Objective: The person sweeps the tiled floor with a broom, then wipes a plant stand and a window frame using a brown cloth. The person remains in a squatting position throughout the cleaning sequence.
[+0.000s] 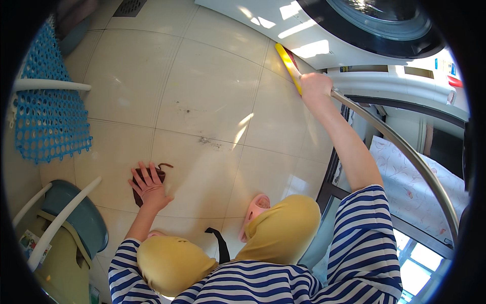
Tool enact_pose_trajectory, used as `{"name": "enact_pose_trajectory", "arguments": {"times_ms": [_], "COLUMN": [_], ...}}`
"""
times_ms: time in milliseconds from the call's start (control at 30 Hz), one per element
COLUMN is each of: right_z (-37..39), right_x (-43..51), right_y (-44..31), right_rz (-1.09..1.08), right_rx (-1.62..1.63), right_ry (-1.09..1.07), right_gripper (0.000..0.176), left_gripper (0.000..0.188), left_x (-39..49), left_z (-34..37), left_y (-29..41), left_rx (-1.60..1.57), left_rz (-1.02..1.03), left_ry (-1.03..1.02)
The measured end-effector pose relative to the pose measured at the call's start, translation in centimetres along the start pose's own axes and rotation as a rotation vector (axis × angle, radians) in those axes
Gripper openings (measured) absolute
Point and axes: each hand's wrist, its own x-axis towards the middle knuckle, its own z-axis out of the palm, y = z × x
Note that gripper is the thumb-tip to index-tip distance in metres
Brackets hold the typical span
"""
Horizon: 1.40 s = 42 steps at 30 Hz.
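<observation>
My left hand (148,186) lies with fingers spread on a dark brown object (141,195) on the tiled floor; much of the object is under the palm, and a thin curled brown strip (165,165) sticks out beside it. At the upper right, my right hand (316,85) is closed around the lower end of a long metal pole (398,136), just above a yellow-edged head (288,64) that rests beside the washing machine's base. Something dark red shows behind the yellow edge. Dark crumbs of dirt (205,140) are scattered on the tiles between my hands.
A white front-loading washing machine (262,22) stands at the top right. Blue perforated mats (53,129) hang at the left over a white bar. Below them are a grey-blue basin (76,216) and white rails. A glazed door frame (330,190) is at the right; a floor drain (130,7) lies at the top.
</observation>
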Motion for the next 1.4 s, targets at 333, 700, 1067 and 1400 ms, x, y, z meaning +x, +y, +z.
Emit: {"name": "enact_pose_trajectory", "arguments": {"times_ms": [333,700,1067,1400], "right_z": [-5.0,15.1,-6.0,3.2], "right_x": [-9.4,-13.0,-14.7,-14.6], "right_y": [3.6,10.7,1.8,12.4], "right_rz": [-0.031,0.239,-0.152,0.158], "right_rx": [0.149,0.205,0.276,0.147], "right_ry": [0.071,-0.216,-0.126,-0.125], "right_gripper": [0.016,0.018,0.016,0.017], "left_gripper": [0.153,0.154,0.155,0.155], "left_x": [-0.1,-0.1,0.0,-0.1], "left_z": [0.1,-0.3,-0.4,0.2], "left_y": [-0.4,0.1,0.0,-0.2], "left_rx": [-0.049,0.005,-0.016,-0.033], "left_rz": [0.03,-0.012,-0.008,-0.003], "left_ry": [0.021,-0.024,-0.015,0.017]}}
